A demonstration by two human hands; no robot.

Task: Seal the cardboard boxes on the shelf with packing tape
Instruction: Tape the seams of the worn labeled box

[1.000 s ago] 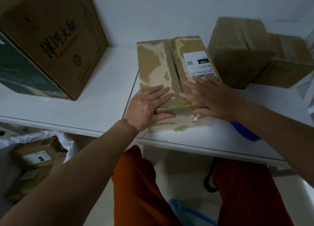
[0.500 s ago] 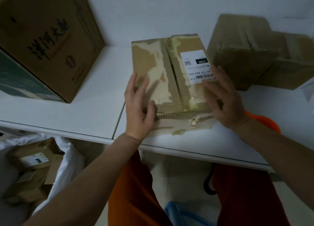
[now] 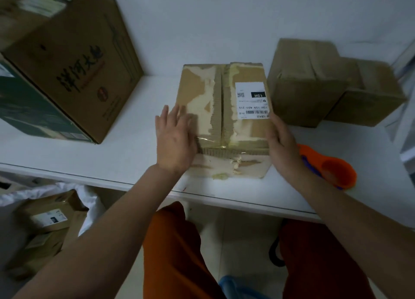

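Both hands have slid off the top: left hand [image 3: 174,141] and right hand [image 3: 283,141], fingers straight, press the cardboard box's [image 3: 224,110] sides near the shelf's [image 3: 125,155] front edge, tape dispenser [image 3: 332,168] idle alongside.

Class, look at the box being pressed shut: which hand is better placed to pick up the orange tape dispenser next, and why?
Probably the right hand. The tape dispenser lies just beside it on the shelf, while the left hand rests on the far side of the box.
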